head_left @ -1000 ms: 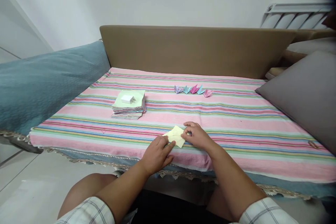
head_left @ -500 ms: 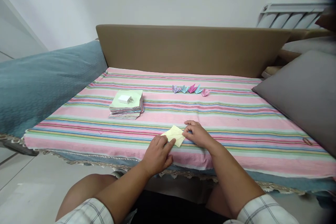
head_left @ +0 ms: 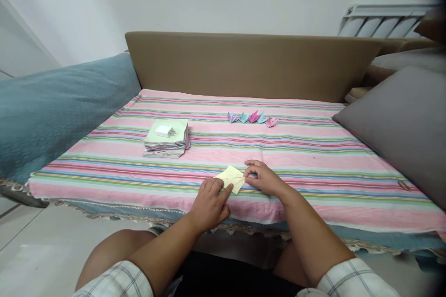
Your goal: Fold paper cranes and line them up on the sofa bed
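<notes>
A pale yellow sheet of folded origami paper (head_left: 232, 177) lies on the striped cloth near its front edge, with a crease line across its middle. My left hand (head_left: 211, 202) rests on its left side, fingers stretched out and the index fingertip pressing the lower part. At the paper's right corner, my right hand (head_left: 263, 177) pinches the tip between thumb and index finger. Farther back stands a row of several small folded paper cranes (head_left: 254, 117) in purple, blue and pink.
To the left sits a stack of coloured paper squares (head_left: 166, 141), topped by a white charger plug (head_left: 165, 131). A grey cushion (head_left: 400, 120) leans at the right, near a small brown object (head_left: 404, 185). The striped cloth (head_left: 104, 158) covers the seat before a brown backrest (head_left: 244, 65).
The crease across the yellow paper looks more closed, its edges meeting in a thin line. My right hand has shifted very slightly; my left hand stays put. The view has moved a little.
</notes>
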Demonstrator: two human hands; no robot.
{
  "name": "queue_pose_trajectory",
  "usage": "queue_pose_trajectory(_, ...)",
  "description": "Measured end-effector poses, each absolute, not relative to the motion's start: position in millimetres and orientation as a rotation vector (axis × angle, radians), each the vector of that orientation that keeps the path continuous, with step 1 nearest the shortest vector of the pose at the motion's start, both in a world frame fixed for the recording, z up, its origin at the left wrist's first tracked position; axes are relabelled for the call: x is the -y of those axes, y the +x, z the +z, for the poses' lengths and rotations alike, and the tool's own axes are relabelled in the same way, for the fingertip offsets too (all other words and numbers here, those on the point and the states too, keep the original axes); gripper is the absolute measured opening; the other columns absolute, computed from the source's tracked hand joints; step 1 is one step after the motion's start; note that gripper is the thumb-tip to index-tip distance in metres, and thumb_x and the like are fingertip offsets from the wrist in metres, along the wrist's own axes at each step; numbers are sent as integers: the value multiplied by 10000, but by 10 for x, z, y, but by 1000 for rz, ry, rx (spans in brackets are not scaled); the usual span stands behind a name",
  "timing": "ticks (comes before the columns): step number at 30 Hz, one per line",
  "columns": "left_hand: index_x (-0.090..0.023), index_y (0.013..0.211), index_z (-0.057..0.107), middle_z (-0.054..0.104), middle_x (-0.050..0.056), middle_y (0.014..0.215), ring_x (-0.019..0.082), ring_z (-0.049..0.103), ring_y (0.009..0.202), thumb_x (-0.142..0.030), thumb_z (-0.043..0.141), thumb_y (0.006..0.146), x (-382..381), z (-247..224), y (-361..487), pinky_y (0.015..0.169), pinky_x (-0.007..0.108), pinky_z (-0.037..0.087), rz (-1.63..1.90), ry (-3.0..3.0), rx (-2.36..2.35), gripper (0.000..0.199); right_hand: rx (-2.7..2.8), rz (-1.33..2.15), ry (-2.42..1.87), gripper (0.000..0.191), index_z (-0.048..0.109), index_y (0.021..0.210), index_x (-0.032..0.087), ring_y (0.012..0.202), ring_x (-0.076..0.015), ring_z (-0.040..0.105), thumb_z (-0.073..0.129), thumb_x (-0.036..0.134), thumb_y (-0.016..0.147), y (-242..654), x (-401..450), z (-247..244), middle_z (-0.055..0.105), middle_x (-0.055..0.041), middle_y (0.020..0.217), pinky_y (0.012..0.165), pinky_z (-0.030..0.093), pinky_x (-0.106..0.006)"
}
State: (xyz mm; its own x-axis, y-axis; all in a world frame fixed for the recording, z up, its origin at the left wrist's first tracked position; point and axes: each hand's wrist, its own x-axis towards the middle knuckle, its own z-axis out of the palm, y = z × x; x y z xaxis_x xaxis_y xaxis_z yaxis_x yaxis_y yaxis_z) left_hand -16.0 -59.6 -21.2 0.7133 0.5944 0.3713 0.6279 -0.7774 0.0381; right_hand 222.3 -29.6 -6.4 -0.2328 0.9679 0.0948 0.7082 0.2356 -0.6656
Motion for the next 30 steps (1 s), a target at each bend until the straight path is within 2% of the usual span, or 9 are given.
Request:
queue_pose_trajectory(6,-181,1289,450,462,137,1157,294,401,1136,-241,527,720,598,-200,-149,988,490,277,-527,-2827,1046,578,2048,678,-1511,129,667,843,196,1229,-235,411,583,173,748,2238,304,-56,464,-97,1295,1030,302,-408)
queue_pose_trajectory(15,-175,1265,461,484,133,1144,293,408,1125,-256,524,712,613,-140,-97,973,487,264,-450,-2837,1095,562,2124,620,-1545,167,654,851,201,1262,-238,353,533,138,756,2203,301,-60,432,-98,1323,1033,291,-433)
queue_pose_trajectory(24,-181,1262,464,486,124,1144,285,410,1102,-257,524,711,617,-128,-96,972,477,260,-424,-2843,1104,560,2238,567,-1609,168,614,838,201,1204,-242,370,495,115,756,2135,311,59,451,-89,1242,989,331,-406)
queue_pose_trajectory(30,-248,1342,392,482,111,1129,286,411,1093,-269,539,710,628,-95,-49,963,487,257,-398,-2841,1162,649,2171,496,-1598,173,583,788,190,1105,-207,423,464,78,730,2162,319,60,490,-74,1133,940,357,-340)
